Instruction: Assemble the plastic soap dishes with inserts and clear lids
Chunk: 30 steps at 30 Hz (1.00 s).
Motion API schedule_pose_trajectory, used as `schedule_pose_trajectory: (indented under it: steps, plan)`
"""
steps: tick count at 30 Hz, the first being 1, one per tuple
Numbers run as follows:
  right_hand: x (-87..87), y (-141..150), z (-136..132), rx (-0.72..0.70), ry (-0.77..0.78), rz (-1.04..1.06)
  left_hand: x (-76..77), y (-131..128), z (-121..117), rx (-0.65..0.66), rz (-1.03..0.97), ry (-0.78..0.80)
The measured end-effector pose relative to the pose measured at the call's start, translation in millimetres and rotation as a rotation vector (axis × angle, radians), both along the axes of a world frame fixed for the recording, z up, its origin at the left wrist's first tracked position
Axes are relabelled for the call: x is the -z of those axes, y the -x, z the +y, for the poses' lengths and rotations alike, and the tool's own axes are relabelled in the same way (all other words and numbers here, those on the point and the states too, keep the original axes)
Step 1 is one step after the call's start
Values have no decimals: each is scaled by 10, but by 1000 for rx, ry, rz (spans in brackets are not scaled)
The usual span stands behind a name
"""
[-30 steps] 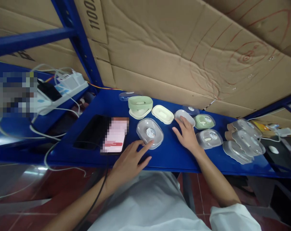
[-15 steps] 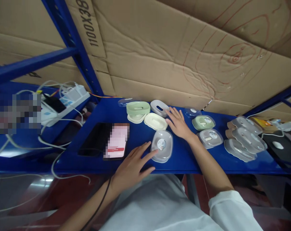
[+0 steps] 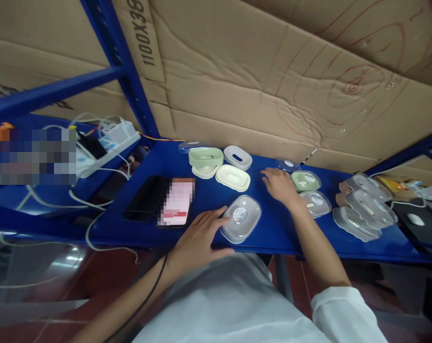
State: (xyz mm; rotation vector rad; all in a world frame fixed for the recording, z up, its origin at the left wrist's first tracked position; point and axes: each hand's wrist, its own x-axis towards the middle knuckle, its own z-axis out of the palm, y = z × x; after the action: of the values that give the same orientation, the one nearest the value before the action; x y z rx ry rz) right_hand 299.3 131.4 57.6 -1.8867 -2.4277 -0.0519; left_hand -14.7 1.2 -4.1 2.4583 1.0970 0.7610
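My left hand point(image 3: 203, 238) lies at the near edge of the table with its fingers spread, the index fingertip at the left rim of a grey soap dish with a clear lid point(image 3: 241, 220). A round sticker is on that lid. My right hand point(image 3: 279, 185) hovers above or rests on the table, fingers stretched forward and holding nothing. Just right of it are a green lidded soap dish point(image 3: 310, 181) and a grey lidded soap dish point(image 3: 319, 204). Ahead lie a cream oval dish part point(image 3: 233, 177), a grey oval part with a slot point(image 3: 237, 158) and a green one point(image 3: 205, 157).
On the left a phone point(image 3: 176, 205) lies beside a black flat object point(image 3: 146, 197). Several lidded dishes are stacked at right point(image 3: 367, 207). Clear lids point(image 3: 288, 165) lie at the back by the cardboard wall point(image 3: 230, 95). A power strip point(image 3: 112, 143) with cables stands far left.
My right hand has moved right, away from the grey and cream parts. The grey lidded dish under my left fingertip has turned slightly clockwise. The view has shifted a little.
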Motion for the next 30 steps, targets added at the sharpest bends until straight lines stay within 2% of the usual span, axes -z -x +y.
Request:
schedule_pose_trajectory:
  steps: [3,4,5,7,10,14,16,19,22,26,28,30]
  plan:
    - [22,354,-265,-499,62,321,7,-62,-25,-103,-1,-3]
    - [35,436,-380,-616,75,389,8,-83,-29,-137,10,-8]
    - [49,487,-499,-666,67,412,9,-105,-27,-166,26,-20]
    - [82,476,-715,-646,1,367,11,-152,5,-207,54,-58]
    - [104,206,-865,-527,-131,249,-3,-261,152,-226,81,-120]
    - [1,-244,-701,-341,-310,146,-110,-526,481,-199,216,-145]
    - [-94,-324,-547,-221,-354,110,-191,-661,602,-221,282,-147]
    - [-204,-175,-293,-100,-298,21,-276,-743,617,-116,298,-149]
    - [-177,203,-11,-110,-151,-42,-247,-638,473,14,262,-173]
    - [-27,662,331,-103,-84,-34,-62,-341,284,-49,179,-170]
    - [9,739,391,-97,-85,-23,30,-207,243,-84,116,-160]
    - [14,698,311,-109,-84,-23,90,-124,229,-122,61,-166]
